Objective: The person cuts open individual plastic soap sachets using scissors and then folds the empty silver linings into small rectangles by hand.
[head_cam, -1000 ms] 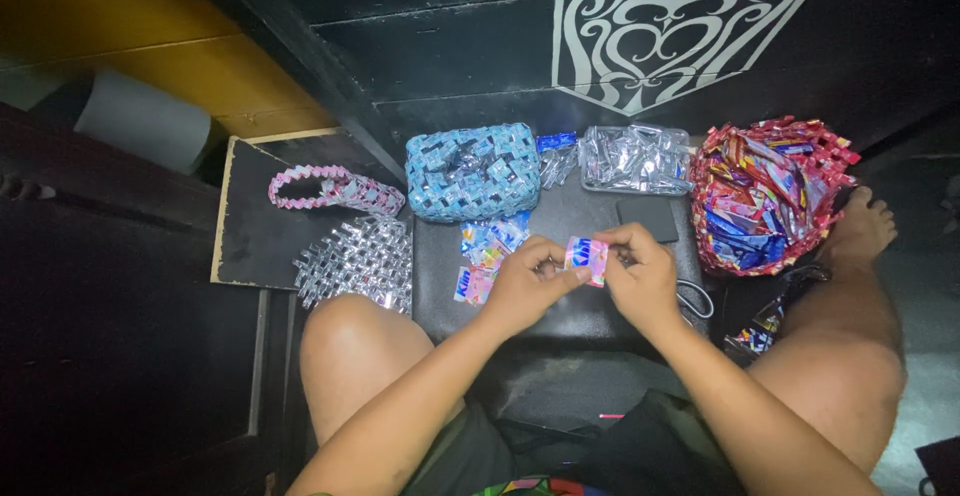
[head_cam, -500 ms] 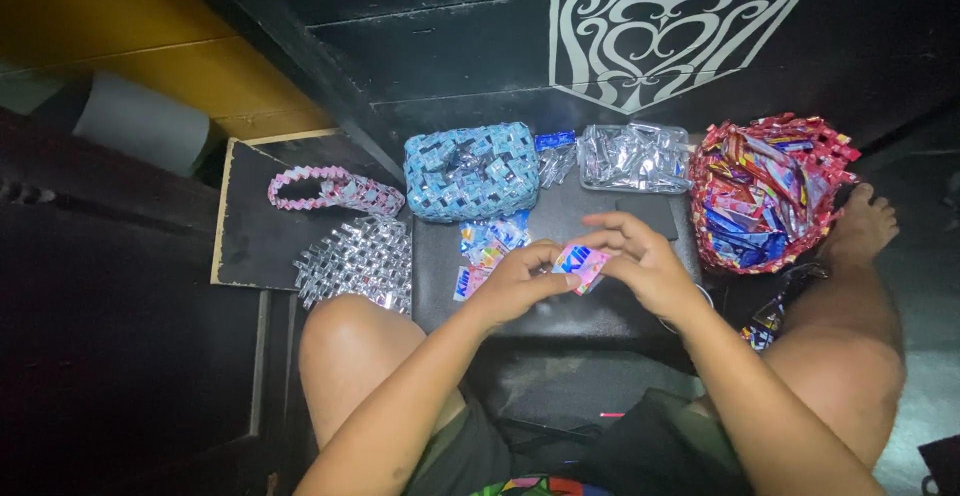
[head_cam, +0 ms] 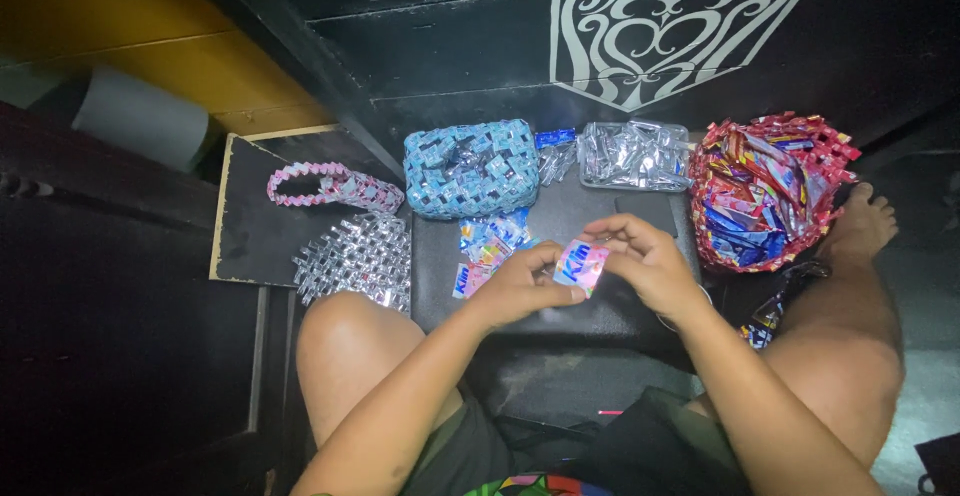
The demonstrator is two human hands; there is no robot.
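Over the middle of the dark worktop (head_cam: 640, 301), between your knees, you hold a small pink and blue wrapper (head_cam: 580, 264) in both hands. Your left hand (head_cam: 520, 286) pinches its lower left edge, thumb against fingertips, grip closed on it. Your right hand (head_cam: 645, 261) curls over its upper right side, fingers bent down onto the foil, grip likewise closed on it. Held from two opposite sides, the piece is stretched flat and steady, which by my judgement suits creasing or folding it.

The wrapper is a short strip. Its long axis runs on a slant, from lower left near your left thumb up to the right under your right fingers. Its printed face is turned up toward you. It hangs clear of the worktop; whether a corner touches the surface I cannot tell.

Just beyond your left hand lie a few loose wrappers (head_cam: 490, 246) of the same kind, within easy reach. Behind them stands a woven blue box (head_cam: 470, 168), and beside that a clear tub of silver foil pieces (head_cam: 635, 154). At your right sits a woven red basket (head_cam: 765, 191) full of wrappers. On the board at your left lie a pink woven band (head_cam: 330, 186) and a silver woven panel (head_cam: 355, 256), well apart from your hands.
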